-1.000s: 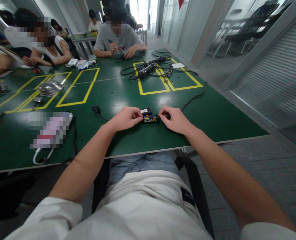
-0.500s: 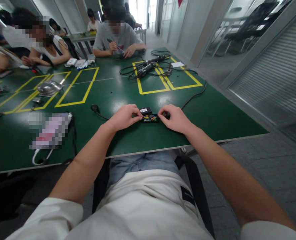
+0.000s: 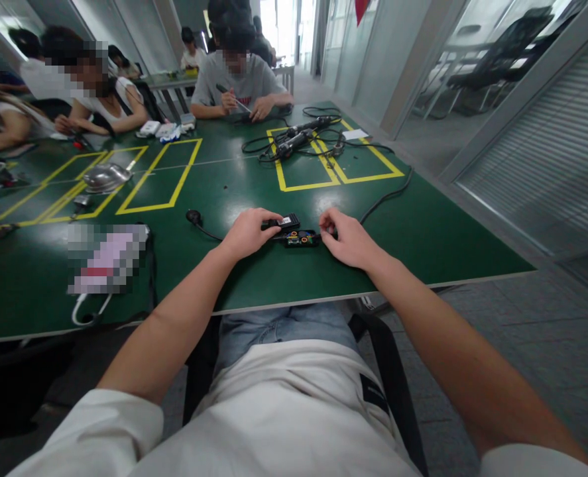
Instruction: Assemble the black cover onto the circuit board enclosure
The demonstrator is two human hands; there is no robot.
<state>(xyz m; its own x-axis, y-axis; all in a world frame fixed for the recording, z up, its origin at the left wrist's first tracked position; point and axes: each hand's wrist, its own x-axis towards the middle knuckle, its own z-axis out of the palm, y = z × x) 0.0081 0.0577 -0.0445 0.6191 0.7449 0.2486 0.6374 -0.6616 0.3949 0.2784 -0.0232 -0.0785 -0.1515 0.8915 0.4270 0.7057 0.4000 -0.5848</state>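
A small open black case [image 3: 301, 239] with a circuit board and coils inside lies on the green table near its front edge. Just behind it is a black cover [image 3: 290, 221] with a white label. My left hand [image 3: 248, 232] has its thumb and fingers closed on the cover's left end. To the right of the case, a short gap away, my right hand [image 3: 347, 237] is curled with thumb and fingertips together; whatever they hold, if anything, is too small to make out. A black power plug [image 3: 193, 216] on a cable lies left of my left hand.
Handheld black tools [image 3: 294, 142] with tangled cables lie at the back within yellow tape outlines. A metal bowl-like part [image 3: 107, 177] and a pinkish, blurred phone-like object [image 3: 112, 258] are on the left. Across the table a person [image 3: 241, 86] holds a thin tool.
My left hand has gone from the case's left end to the cover behind it. The right hand has drawn slightly away from the case. The view has shifted a little.
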